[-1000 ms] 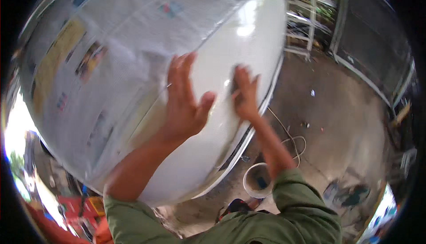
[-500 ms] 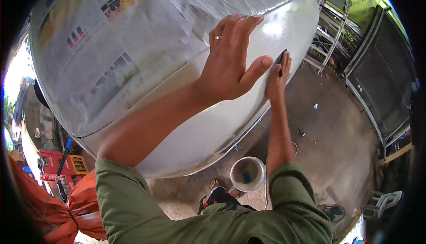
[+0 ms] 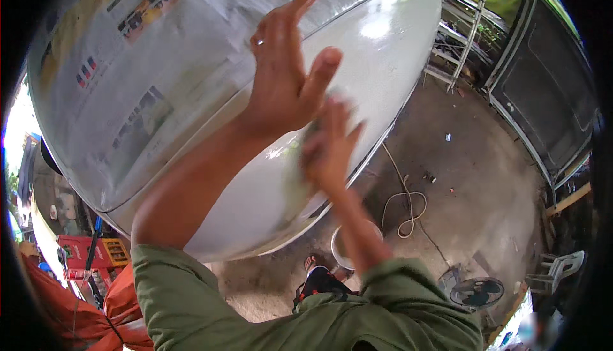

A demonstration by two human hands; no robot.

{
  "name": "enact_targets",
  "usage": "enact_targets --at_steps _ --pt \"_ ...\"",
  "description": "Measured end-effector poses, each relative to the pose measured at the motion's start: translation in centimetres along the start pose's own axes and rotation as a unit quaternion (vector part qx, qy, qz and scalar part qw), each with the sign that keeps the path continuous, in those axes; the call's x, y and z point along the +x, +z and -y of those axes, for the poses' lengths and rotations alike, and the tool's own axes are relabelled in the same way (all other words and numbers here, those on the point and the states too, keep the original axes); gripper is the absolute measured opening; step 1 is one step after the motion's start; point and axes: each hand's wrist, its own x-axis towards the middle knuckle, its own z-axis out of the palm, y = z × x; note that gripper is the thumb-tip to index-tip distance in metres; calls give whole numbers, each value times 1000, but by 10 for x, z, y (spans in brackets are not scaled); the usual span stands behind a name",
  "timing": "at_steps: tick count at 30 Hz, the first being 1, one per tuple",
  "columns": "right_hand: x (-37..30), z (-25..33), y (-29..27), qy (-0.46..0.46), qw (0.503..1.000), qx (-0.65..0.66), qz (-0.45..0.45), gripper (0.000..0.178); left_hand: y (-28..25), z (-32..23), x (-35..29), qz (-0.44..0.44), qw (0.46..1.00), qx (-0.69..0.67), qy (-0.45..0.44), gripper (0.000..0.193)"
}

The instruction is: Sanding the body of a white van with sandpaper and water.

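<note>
My left hand [image 3: 281, 76], with a ring on one finger, is held over the seam between the newspaper sheets [image 3: 185, 51] and a glossy white curved panel [image 3: 389, 51]. Its fingers stretch out and the thumb stands apart; nothing is in it. Just to its right, my right hand [image 3: 332, 150] is smeared by motion over the white panel. Under its fingers shows a dark, blurred patch [image 3: 313, 127], which looks like the dark flat pad seen earlier. My right forearm partly hides a pale bucket [image 3: 336, 249] on the floor.
A metal ladder [image 3: 461, 32] stands beyond the panel's right side, near a large dark framed panel [image 3: 543, 83]. A looped hose [image 3: 408, 194] and a fan [image 3: 477, 292] are on the floor. Red crates [image 3: 83, 252] and orange sheeting [image 3: 124, 293] lie at left; a white chair [image 3: 559, 271] stands at right.
My right hand has moved left and nearer along the white panel, its forearm now crossing the bucket. My left hand has shifted left, while the whole view has turned slightly.
</note>
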Motion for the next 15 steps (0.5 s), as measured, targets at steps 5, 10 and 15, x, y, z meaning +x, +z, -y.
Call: enact_targets --at_steps 5,10,15 --pt "-16 -7 -5 -118 988 45 88 67 -13 10 -3 -10 1000 -24 -17 64" --pt "94 -96 -19 135 982 74 -105 52 5 -1 -1 43 999 -5 -4 65" --pt "-29 -22 8 -49 998 26 24 63 1 6 -12 68 997 32 0 66"
